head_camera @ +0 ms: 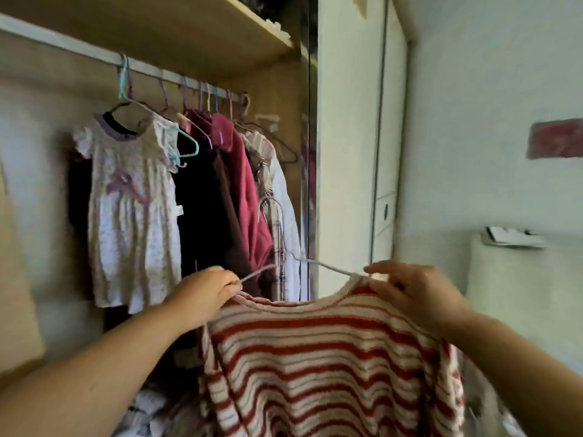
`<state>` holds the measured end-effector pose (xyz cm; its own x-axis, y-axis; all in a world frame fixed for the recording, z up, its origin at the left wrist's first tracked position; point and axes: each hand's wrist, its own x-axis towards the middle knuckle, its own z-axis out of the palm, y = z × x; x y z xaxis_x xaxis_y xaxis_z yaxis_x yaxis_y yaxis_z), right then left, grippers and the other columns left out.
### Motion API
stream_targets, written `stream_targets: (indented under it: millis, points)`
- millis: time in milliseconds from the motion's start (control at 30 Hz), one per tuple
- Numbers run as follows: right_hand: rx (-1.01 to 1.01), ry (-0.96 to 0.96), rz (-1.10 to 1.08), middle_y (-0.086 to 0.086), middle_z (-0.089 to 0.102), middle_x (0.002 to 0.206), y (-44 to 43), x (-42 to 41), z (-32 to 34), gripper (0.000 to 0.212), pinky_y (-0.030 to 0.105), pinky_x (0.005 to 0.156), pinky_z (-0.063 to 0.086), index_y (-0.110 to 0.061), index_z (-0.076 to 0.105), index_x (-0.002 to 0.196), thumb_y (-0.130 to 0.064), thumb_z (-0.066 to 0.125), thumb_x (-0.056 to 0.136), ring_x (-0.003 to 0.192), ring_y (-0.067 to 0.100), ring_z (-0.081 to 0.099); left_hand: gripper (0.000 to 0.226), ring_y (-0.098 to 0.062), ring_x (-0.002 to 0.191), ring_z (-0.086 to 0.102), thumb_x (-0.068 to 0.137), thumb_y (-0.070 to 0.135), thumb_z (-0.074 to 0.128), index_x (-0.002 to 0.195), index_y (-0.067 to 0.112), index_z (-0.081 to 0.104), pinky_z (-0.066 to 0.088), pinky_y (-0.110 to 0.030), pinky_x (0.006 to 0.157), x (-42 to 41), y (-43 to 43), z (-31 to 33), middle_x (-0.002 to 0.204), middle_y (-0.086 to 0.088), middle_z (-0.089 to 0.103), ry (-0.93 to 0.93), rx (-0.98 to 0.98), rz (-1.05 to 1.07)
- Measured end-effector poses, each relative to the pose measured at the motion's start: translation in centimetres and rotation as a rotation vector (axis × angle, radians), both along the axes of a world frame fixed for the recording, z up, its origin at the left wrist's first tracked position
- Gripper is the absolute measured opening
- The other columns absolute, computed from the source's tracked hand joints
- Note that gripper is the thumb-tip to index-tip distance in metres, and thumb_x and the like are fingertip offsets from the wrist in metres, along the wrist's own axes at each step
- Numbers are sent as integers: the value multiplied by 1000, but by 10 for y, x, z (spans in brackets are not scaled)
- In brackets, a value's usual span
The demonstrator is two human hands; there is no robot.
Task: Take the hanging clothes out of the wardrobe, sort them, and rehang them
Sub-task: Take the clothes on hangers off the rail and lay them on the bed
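A soft knitted sweater (315, 357), striped red and cream, is held below and right of the white wardrobe rail (79, 48) on a thin wire hanger (328, 266). Its left shoulder is pinched by the curled fingers of the left hand (205, 291), and its right shoulder by the right hand (413, 291). A gathered floral dress (132, 209) is hung from the rail.

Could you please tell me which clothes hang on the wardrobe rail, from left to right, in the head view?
White printed child's dress → black garment → maroon top → white garment. The patterned pieces between the last two overlap too much to place.
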<state>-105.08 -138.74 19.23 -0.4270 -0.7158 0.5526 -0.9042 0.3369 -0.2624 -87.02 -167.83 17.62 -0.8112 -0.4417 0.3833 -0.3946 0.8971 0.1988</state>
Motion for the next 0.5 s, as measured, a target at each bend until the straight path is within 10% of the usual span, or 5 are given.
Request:
stream_targets:
  millis: [167,500]
  points:
    - [44,-30,-273,-11,65,100,65,78,-60,30,15,74,38,-29,65,115,-41,47,94,86,4,56,25,-21,83,57,96,33,49,74,22,53,41,-34,72,1,34,-49,77,4,59,-49,101,-267]
    - [-226,-548,-806,-6,63,74,198,283,-179,17,8,58,38,-17,64,84,-25,53,94,70,6,56,17,-18,93,59,98,24,47,86,31,57,45,-35,85,40,152,-127,94,5,65,-161,293,-823]
